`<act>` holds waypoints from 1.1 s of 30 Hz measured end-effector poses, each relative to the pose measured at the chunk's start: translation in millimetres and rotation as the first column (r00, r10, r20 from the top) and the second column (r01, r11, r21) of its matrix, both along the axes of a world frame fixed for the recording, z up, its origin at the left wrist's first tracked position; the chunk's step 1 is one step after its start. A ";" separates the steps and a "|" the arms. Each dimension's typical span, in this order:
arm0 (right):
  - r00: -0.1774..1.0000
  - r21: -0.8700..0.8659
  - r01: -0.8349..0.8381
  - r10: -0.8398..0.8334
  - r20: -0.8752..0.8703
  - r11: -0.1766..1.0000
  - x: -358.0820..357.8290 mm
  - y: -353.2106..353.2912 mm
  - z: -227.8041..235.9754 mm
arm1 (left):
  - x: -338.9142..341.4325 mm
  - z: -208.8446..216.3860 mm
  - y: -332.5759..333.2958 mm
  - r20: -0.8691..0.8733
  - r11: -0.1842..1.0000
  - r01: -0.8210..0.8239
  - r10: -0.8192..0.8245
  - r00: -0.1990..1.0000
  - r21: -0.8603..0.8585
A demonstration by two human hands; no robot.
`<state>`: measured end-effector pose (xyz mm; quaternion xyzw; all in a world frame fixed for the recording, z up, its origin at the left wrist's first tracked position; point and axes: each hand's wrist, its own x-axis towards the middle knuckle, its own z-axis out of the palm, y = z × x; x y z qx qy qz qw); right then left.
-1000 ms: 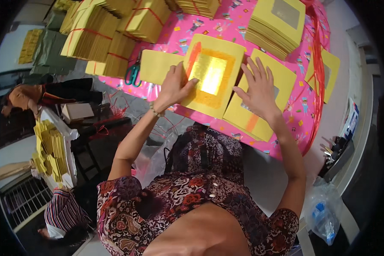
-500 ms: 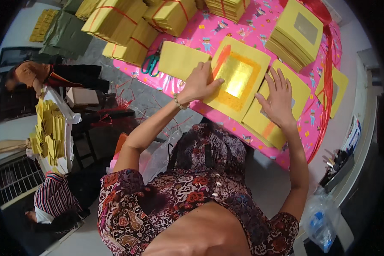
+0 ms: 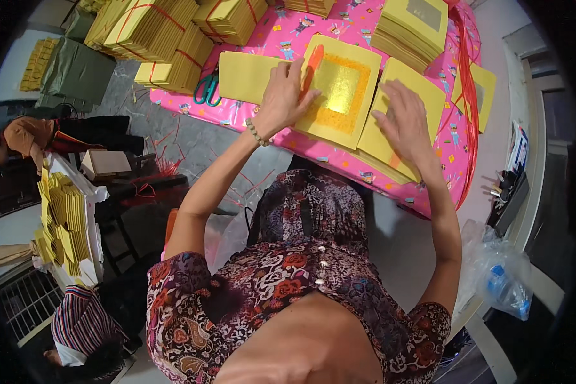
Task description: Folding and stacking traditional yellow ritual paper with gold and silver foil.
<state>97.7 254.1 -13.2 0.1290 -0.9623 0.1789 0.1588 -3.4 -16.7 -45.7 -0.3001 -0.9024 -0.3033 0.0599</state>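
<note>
A yellow paper sheet (image 3: 365,63) with a gold foil square (image 3: 340,91), an orange border and a red-orange stripe lies flat before me. My left hand (image 3: 281,99) touches its left edge, thumb stretched over the paper and fingers extended. To the right, my right hand (image 3: 403,121), slightly blurred, is over a stack of yellow sheets (image 3: 431,99) with its fingers apart; whether it touches the top sheet I cannot tell. Partly behind my left hand is a plain yellow sheet (image 3: 246,77). Green-handled scissors (image 3: 207,89) rest left of it.
Yellow bundles tied with red string (image 3: 150,32) and a taller yellow stack (image 3: 406,38) stand on the pink patterned tablecloth (image 3: 304,148). Red strands (image 3: 470,109) hang at the right edge. Two people (image 3: 29,134) are at the left, near a table of yellow paper (image 3: 64,211).
The whole view has shifted, so the table appears higher and further left. My right hand's fingers are a little more bent and blurred. My left hand keeps its place at the foil sheet.
</note>
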 end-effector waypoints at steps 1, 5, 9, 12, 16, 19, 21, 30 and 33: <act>0.999 0.025 -0.051 0.051 0.001 0.998 7.3 -6.5 2.9 | 0.5 2.2 -1.2 -0.085 0.999 0.043 -0.040 0.996 0.026; 0.989 0.059 -0.146 0.147 -0.011 0.987 23.6 -35.1 1.3 | 5.9 12.3 -9.2 -0.135 0.978 0.187 -0.174 0.975 0.090; 0.986 0.093 -0.166 0.167 -0.004 0.982 24.9 -50.5 -14.1 | 20.6 7.9 -25.5 0.043 0.945 0.322 -0.324 0.945 0.055; 0.988 0.095 -0.153 0.154 -0.002 0.984 21.6 -49.0 -23.1 | 26.6 4.3 -33.3 0.066 0.944 0.331 -0.329 0.942 -0.011; 0.990 0.081 -0.133 0.137 -0.038 0.988 20.0 -49.7 -29.7 | 23.6 -4.1 -45.9 -0.054 0.944 0.330 -0.329 0.943 0.013; 0.992 0.065 -0.119 0.121 -0.020 0.991 19.8 -51.7 -31.9 | 15.2 -6.1 -58.9 -0.098 0.933 0.354 -0.347 0.933 0.063; 0.991 0.076 -0.125 0.128 -0.035 0.989 19.5 -53.2 -34.0 | 3.3 -20.1 -69.0 -0.154 0.916 0.362 -0.338 0.928 0.172; 0.993 0.120 -0.118 0.119 0.003 0.986 20.5 -58.6 -29.6 | -41.0 -73.7 -68.1 -0.232 0.997 -0.070 0.076 0.970 0.037; 0.994 0.119 -0.113 0.111 0.024 0.987 21.0 -59.8 -25.0 | -44.0 -79.9 -63.2 -0.196 0.986 -0.086 0.057 0.979 -0.144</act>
